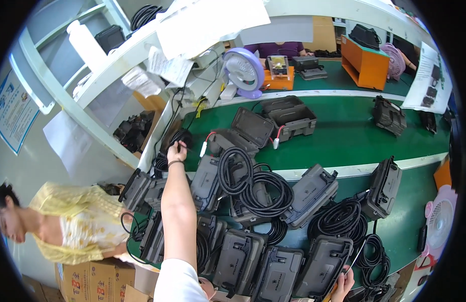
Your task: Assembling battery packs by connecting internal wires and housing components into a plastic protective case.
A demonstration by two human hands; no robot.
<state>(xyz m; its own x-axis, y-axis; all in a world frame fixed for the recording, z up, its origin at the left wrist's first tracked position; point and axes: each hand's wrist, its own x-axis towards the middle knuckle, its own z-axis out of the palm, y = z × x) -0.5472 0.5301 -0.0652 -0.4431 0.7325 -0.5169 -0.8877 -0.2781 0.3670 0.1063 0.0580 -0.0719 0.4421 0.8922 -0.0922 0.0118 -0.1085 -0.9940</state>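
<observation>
My left arm stretches forward to the far left of the bench, and my left hand (177, 152) has its fingers closed at a coil of black cable (180, 137). Low at the right, my right hand (343, 285) grips a screwdriver (360, 253); its thin metal shaft points up and away, with a bit of orange handle showing below. Beside that hand lies a closed dark grey plastic case (324, 261). More grey cases, such as one (279, 274) in the front row, lie around my left arm. Coiled black corrugated hoses (267, 194) rest on top of some.
Beyond, an open grey case (288, 118) stands on the green conveyor belt (338, 136). Red wires with white connectors (203, 149) hang nearby. A purple fan (243, 70) sits behind, a pink fan (441, 219) at right. One person (72, 221) stands left; another sits across.
</observation>
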